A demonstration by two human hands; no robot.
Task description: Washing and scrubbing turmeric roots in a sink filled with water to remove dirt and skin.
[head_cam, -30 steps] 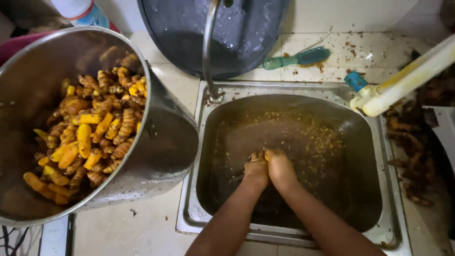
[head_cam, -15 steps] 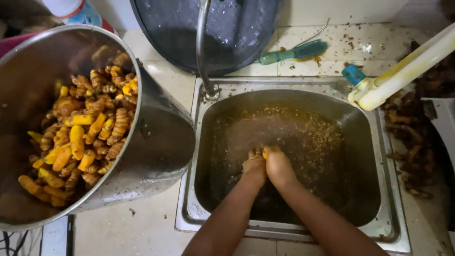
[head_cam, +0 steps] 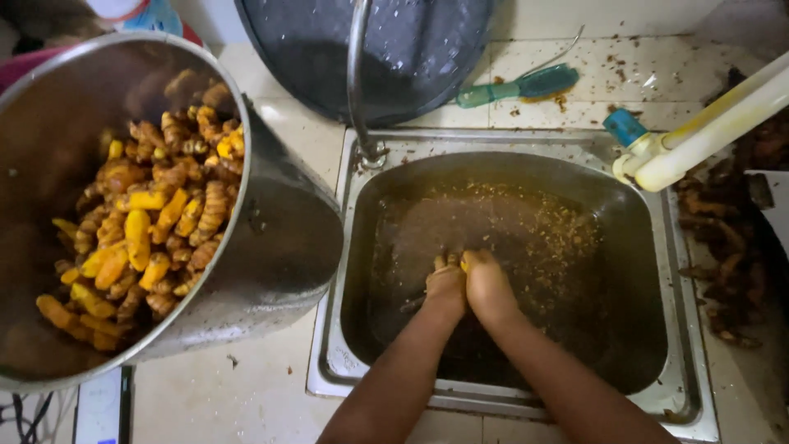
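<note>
**Both hands down in the murky sink, working a piece of root**

The steel pot (head_cam: 279, 247) tilted at the left is the biggest thing here, heaped with orange-yellow roots (head_cam: 148, 222). Beside it the steel sink (head_cam: 345, 362) holds brown water flecked with peel, and a dark round pan (head_cam: 411, 49) leans behind the tap (head_cam: 357, 82). On the right, a pale pipe with a blue cap (head_cam: 699, 131) crosses above a pile of dark, unwashed roots (head_cam: 723, 255).

Down in the water the left hand (head_cam: 445, 286) and right hand (head_cam: 486, 284) press together, fingers curled narrow around something small; a yellow bit of root (head_cam: 464, 265) shows between them. What else they grip I cannot tell, the water hides it.

As I judge it, rubbing goes best with the piece kept under the surface and turned between the thumbs, so every knob gets scrubbed.

A green-handled brush (head_cam: 518, 86) lies on the tiled counter behind the sink. At the top left corner, part of a white and blue container (head_cam: 136, 12) peeks in; its label cannot be made out.
</note>
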